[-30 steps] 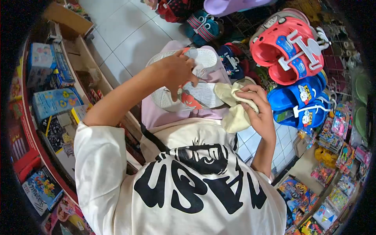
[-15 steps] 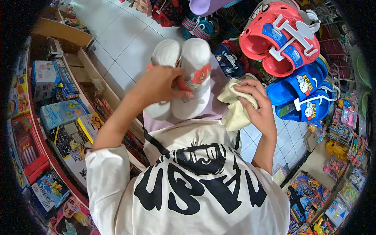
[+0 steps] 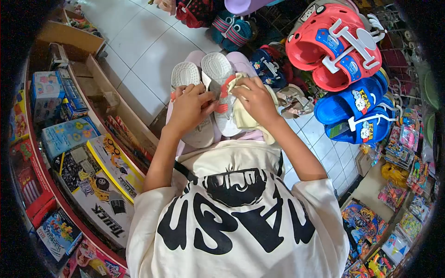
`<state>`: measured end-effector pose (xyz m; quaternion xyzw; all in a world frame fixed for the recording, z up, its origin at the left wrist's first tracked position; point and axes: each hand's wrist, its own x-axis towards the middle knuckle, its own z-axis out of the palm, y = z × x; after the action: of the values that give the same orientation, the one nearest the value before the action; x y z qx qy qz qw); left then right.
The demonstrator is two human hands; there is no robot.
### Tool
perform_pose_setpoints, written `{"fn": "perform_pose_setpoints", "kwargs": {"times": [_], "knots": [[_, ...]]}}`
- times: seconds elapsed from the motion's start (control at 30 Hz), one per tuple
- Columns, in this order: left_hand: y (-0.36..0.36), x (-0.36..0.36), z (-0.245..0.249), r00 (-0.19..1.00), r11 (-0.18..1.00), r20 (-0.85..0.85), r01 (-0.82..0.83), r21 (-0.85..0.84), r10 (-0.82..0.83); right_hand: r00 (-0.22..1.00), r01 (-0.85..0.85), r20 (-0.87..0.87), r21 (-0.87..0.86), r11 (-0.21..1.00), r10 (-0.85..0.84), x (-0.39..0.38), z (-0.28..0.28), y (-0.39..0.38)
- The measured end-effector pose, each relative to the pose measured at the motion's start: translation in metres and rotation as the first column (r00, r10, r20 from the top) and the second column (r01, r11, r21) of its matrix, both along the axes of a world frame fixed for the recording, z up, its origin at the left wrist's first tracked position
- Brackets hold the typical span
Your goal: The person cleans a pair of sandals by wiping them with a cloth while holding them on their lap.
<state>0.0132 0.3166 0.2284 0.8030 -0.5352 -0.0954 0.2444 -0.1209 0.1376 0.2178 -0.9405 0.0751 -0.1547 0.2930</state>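
A pair of white sandals with coral-red straps lies soles down across lavender-clad thighs. My left hand is curled over the left sandal's strap, its thumb and fingertips pinching close to the gap between the two. A small pale tag pokes up beside those fingers. Bunched under my right hand is a pale yellow cloth, which the fingers press against the right sandal's strap. The cloth's loose end drapes down over the thigh. My left hand hides much of the left sandal's middle.
Red clogs and blue slides hang on white hangers at the right. Boxed toys fill a wooden shelf on the left, with packaged toys at lower right. White floor tiles show ahead.
The sandals have tilted flatter, showing more of their footbeds. My right hand has brought the cloth leftward onto the right sandal. My left hand has shifted slightly down-left onto the left strap.
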Motion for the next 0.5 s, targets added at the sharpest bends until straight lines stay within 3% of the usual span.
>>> {"fn": "perform_pose_setpoints", "kwargs": {"times": [0.1, 0.2, 0.3, 0.4, 0.43, 0.5], "knots": [[-0.003, -0.01, 0.01, 0.993, 0.993, 0.019, -0.121, 0.018, 0.121, 0.999, 0.032, 0.041, 0.046, 0.998, -0.034, 0.002, 0.006, 0.0], [-0.007, -0.035, 0.02, 0.925, 0.931, 0.148, -0.326, -0.163, 0.35, 0.993, 0.063, 0.09, 0.181, 0.981, -0.081, -0.007, 0.011, -0.005], [-0.006, -0.053, 0.012, 0.935, 0.942, 0.121, -0.326, -0.086, 0.334, 0.973, 0.148, 0.126, 0.289, 0.946, -0.191, -0.014, 0.028, -0.012], [-0.008, -0.053, 0.001, 0.934, 0.937, 0.091, -0.339, -0.086, 0.347, 0.98, 0.109, 0.16, 0.076, 0.991, -0.12, -0.008, 0.044, -0.01], [-0.01, -0.051, 0.0, 0.932, 0.935, 0.09, -0.345, -0.083, 0.352, 0.991, 0.0, 0.131, -0.03, 1.0, 0.004, -0.004, 0.041, -0.008], [-0.012, -0.051, -0.002, 0.928, 0.932, 0.091, -0.356, -0.075, 0.362, 0.992, -0.066, 0.093, -0.14, 0.988, 0.08, 0.0, 0.013, -0.002]]}}
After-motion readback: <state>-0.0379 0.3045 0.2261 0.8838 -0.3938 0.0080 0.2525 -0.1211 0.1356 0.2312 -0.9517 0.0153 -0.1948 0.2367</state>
